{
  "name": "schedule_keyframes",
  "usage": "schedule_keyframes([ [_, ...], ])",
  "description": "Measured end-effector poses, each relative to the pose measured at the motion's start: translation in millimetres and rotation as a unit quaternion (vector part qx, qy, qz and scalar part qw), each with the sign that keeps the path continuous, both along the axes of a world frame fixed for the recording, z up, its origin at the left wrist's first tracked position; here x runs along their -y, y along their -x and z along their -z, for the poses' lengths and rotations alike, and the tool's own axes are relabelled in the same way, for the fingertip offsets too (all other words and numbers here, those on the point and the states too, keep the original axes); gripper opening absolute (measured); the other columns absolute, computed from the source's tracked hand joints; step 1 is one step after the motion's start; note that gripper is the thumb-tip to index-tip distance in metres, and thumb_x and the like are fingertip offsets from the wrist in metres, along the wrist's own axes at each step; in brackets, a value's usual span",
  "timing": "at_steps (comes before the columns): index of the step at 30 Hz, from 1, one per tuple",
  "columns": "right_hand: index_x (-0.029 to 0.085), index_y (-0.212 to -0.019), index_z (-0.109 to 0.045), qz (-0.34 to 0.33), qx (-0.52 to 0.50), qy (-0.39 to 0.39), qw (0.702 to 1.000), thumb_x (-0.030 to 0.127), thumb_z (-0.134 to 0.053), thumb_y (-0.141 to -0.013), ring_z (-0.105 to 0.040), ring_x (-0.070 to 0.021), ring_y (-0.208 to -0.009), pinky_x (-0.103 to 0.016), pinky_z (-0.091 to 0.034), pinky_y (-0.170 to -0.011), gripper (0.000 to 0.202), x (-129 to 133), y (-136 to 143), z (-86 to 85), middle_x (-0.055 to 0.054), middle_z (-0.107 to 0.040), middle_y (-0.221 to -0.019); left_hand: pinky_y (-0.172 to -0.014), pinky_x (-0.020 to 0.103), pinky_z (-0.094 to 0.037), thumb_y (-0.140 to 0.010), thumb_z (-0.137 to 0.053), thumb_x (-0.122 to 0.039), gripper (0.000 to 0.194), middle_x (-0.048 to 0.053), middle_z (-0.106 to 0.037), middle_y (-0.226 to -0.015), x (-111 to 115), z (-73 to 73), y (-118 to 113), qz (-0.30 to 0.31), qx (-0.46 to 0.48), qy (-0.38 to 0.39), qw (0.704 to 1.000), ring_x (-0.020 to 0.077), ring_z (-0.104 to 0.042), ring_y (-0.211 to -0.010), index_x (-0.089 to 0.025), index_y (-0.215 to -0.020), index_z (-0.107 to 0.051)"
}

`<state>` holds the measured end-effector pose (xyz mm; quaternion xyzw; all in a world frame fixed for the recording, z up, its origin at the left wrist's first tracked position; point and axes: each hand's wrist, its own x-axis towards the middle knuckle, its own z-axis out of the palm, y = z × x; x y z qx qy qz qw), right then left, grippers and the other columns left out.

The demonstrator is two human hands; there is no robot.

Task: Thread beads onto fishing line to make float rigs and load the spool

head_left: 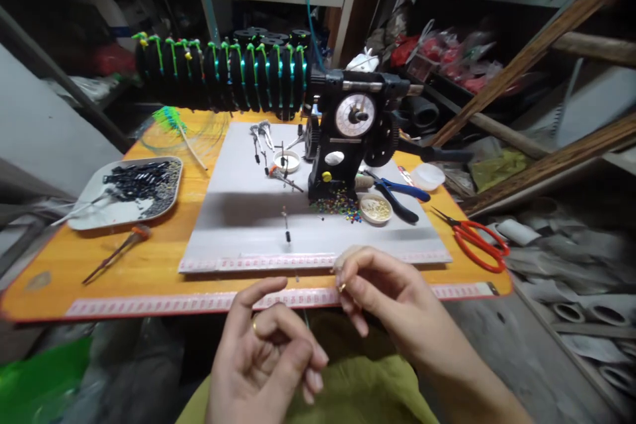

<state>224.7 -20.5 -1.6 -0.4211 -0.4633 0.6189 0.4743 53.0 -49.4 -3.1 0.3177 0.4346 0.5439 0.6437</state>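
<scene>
My left hand (271,351), wearing a ring, has its index finger raised and its thumb pressed toward the other curled fingers. A thin line, faint against the table, runs down to these fingertips. Further up this line appears to hang a small black piece (287,236), over the white board (223,212). To the right, my right hand (382,285) pinches a tiny gold-coloured piece (342,287) between thumb and index finger. Its exact kind is too small to tell. Both hands are apart, just in front of the table's near edge.
A black geared machine (342,139) stands on the board beside a row of black spools (223,79) with green line. Nearby are coloured beads (340,204), a dish of gold pieces (376,209), blue-handled pliers (402,189), red scissors (479,245) and a white tray (89,217).
</scene>
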Motion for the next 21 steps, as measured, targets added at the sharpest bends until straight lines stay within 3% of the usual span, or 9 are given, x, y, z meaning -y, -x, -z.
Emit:
schedule_keyframes([
  [5,0.022,-0.088,-0.066,-0.012,-0.084,0.018,0.996,0.028,-0.066,-0.092,-0.059,-0.0050,-0.061,-0.015,-0.050,-0.055,0.008,10,29,-0.5,0.001,-0.060,-0.086,-0.046,0.011,-0.049,-0.080,-0.077,-0.035,0.050,-0.005,-0.068,-0.064,3,6.0,3,0.022,0.024,0.008,0.999,0.0060,-0.060,-0.047,-0.028,-0.121,-0.050],
  [21,0.021,-0.088,-0.068,0.010,-0.039,-0.021,0.999,0.025,-0.064,-0.092,-0.066,-0.0081,-0.064,-0.017,-0.057,-0.060,0.006,14,43,-1.2,-0.002,-0.063,-0.088,-0.045,0.010,-0.049,-0.080,-0.077,-0.034,0.048,-0.006,-0.067,-0.064,3,6.9,9,0.008,0.037,0.010,0.999,0.0051,-0.060,-0.045,-0.029,-0.120,-0.052],
])
